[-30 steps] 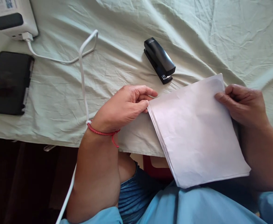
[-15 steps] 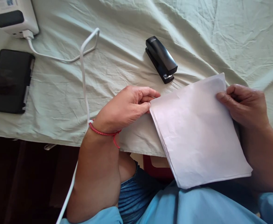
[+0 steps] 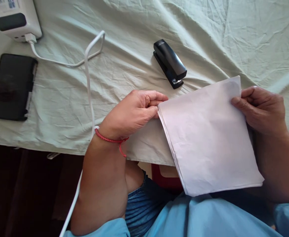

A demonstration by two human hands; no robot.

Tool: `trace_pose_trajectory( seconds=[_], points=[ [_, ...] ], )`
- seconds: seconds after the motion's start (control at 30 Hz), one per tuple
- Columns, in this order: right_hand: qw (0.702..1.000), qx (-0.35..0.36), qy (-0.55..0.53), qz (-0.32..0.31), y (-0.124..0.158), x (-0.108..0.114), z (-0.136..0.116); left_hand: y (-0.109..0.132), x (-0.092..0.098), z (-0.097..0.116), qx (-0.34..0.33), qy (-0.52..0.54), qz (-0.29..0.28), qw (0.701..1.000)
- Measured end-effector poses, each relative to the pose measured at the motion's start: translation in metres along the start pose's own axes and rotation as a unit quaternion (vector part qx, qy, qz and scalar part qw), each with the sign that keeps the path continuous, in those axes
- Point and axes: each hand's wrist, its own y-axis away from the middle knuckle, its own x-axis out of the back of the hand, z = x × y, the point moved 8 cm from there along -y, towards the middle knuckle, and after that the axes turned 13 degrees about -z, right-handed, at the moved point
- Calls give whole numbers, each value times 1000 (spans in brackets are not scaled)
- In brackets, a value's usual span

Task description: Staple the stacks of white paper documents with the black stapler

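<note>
A thin stack of white paper sheets (image 3: 208, 141) is held tilted over the table's front edge, its lower end above my lap. At its upper left corner my left hand (image 3: 140, 112) pinches the sheets, thumb at the corner and fingertips partly behind. My right hand (image 3: 262, 110) grips the upper right edge, thumb on top and the other fingers curled behind. Just beyond the paper, a black stapler (image 3: 170, 64) lies on the cloth, its front end pointing toward me. Neither hand touches it.
A pale green wrinkled cloth (image 3: 124, 59) covers the table. At the left lie a black phone (image 3: 12, 87) and a white device (image 3: 18, 19) with a plugged-in white cable (image 3: 88, 77). That cable runs past my left wrist and down over the table edge.
The paper's upper right corner has risen slightly with my right hand, and its lower end has shifted a little left. My left hand has barely moved. The stapler lies as before.
</note>
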Motion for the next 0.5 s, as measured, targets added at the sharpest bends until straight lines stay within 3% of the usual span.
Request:
trace_pose_trajectory(
  seconds=[0.33,0.5],
  points=[
    [998,18,-27,48,0,7,0,1,6,-4,-1,25,36,999],
    [999,1,-44,23,-1,5,1,1,6,-5,9,18,51,998]
  ],
)
